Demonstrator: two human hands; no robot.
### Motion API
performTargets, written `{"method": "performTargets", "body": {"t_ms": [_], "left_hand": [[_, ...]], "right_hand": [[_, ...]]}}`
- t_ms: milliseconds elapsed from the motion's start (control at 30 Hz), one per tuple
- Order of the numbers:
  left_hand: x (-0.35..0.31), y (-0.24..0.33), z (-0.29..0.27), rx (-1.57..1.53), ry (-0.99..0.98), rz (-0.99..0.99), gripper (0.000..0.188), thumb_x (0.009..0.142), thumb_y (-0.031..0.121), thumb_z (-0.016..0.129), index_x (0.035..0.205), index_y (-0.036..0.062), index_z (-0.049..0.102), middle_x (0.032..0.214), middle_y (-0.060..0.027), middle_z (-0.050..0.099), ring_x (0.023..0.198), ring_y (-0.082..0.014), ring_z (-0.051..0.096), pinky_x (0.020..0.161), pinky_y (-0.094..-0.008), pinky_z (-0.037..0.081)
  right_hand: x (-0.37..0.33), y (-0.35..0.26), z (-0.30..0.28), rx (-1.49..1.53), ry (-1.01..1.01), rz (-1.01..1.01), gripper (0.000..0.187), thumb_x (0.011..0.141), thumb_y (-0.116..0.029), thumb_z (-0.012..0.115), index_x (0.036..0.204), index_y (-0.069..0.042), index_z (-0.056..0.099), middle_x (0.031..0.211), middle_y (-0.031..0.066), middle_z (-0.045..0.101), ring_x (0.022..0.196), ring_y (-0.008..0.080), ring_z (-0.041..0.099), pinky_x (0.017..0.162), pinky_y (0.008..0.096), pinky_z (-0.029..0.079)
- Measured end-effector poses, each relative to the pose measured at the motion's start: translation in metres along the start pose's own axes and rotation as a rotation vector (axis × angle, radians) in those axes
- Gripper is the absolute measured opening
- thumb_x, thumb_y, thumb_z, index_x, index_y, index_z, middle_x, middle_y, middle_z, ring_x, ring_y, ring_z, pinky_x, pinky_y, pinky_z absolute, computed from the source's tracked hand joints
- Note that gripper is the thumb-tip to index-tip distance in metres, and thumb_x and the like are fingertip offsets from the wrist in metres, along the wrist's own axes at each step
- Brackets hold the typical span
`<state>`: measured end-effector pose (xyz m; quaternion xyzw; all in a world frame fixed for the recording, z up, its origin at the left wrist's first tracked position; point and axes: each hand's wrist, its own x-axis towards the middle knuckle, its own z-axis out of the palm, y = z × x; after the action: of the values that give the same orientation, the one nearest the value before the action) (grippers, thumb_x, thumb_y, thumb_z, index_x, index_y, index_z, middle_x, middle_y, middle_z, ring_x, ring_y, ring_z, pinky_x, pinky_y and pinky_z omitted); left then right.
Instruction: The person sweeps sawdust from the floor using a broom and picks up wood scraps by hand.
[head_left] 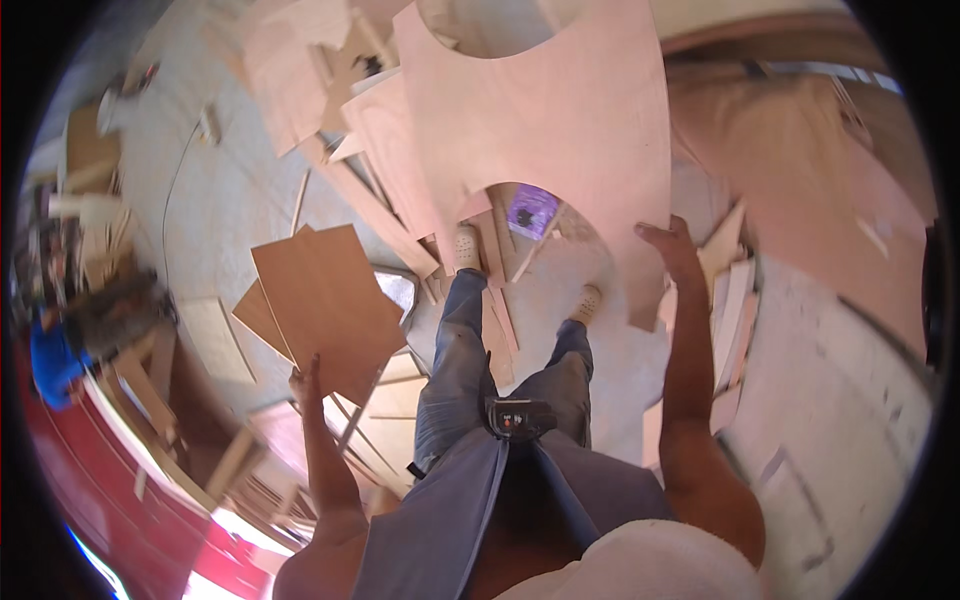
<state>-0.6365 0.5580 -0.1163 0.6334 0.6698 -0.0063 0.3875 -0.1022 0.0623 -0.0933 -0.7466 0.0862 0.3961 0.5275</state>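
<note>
My left hand (307,382) is closed on the lower edge of a brown rectangular board (325,305). Behind it a second thin board (264,322) juts out at an angle; whether the same hand grips both I cannot tell. On the other side, my right hand (668,243) pinches the right edge of a large pale plywood sheet (540,120), with the thumb on its near face. Two rounded cutouts shape this sheet, one at the top and one at its lower edge. It stands ahead of my feet, hiding part of the floor.
Plywood offcuts (385,150) and narrow strips (370,205) litter the floor ahead. A purple packet (531,211) lies near my feet. More strips (735,310) are at the right, below a big plywood panel (790,170). A cable (168,190) runs along the left floor.
</note>
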Motion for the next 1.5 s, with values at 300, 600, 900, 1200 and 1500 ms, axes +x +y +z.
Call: {"method": "performTargets", "body": {"t_ms": [300,600,900,1200,1500], "left_hand": [[0.014,0.072,0.03,0.468,-0.262,0.286,0.063,0.077,0.042,0.077,0.109,-0.0101,0.064,0.098,-0.0236,0.069,0.084,-0.0321,0.067,0.072,-0.0443,0.055],[-0.128,0.153,0.111,0.637,-0.442,0.701,0.055,0.078,0.035,0.076,0.111,-0.0076,0.065,0.1,-0.0209,0.07,0.084,-0.032,0.068,0.074,-0.043,0.056],[-0.326,0.159,0.191,0.603,-0.57,0.9,0.059,0.08,0.04,0.075,0.115,-0.0067,0.064,0.108,-0.0177,0.069,0.091,-0.0305,0.066,0.08,-0.0427,0.054],[-0.45,0.197,0.313,0.673,-0.694,0.936,0.059,0.08,0.034,0.077,0.121,-0.0042,0.062,0.115,-0.0134,0.067,0.1,-0.0253,0.064,0.086,-0.0378,0.051],[-0.566,0.144,0.421,0.968,-0.68,1.16,0.064,0.079,0.037,0.077,0.119,-0.0091,0.06,0.117,-0.0182,0.066,0.103,-0.0302,0.065,0.09,-0.0387,0.051]], "right_hand": [[-0.221,0.104,-0.088,-0.603,0.559,-0.082,0.04,0.078,-0.019,0.062,0.116,-0.005,0.067,0.109,0.0198,0.068,0.099,0.0367,0.064,0.089,0.044,0.05],[-0.471,0.299,-0.135,-0.77,0.794,0.039,0.027,0.078,-0.009,0.059,0.104,-0.011,0.065,0.094,0.0108,0.068,0.082,0.0316,0.067,0.071,0.0458,0.053],[-0.708,0.475,-0.193,-0.904,0.873,0.134,0.031,0.076,-0.006,0.058,0.107,-0.012,0.057,0.105,0.0049,0.063,0.074,0.0282,0.066,0.063,0.0431,0.052],[-0.852,0.542,-0.229,-0.993,1.191,0.211,0.026,0.077,-0.006,0.058,0.103,-0.011,0.057,0.098,0.004,0.064,0.069,0.0243,0.067,0.06,0.0384,0.053],[-0.921,0.605,-0.292,-0.961,1.366,0.268,0.026,0.077,-0.006,0.057,0.102,-0.01,0.061,0.099,0.0025,0.066,0.073,0.0242,0.067,0.059,0.0363,0.053]]}}
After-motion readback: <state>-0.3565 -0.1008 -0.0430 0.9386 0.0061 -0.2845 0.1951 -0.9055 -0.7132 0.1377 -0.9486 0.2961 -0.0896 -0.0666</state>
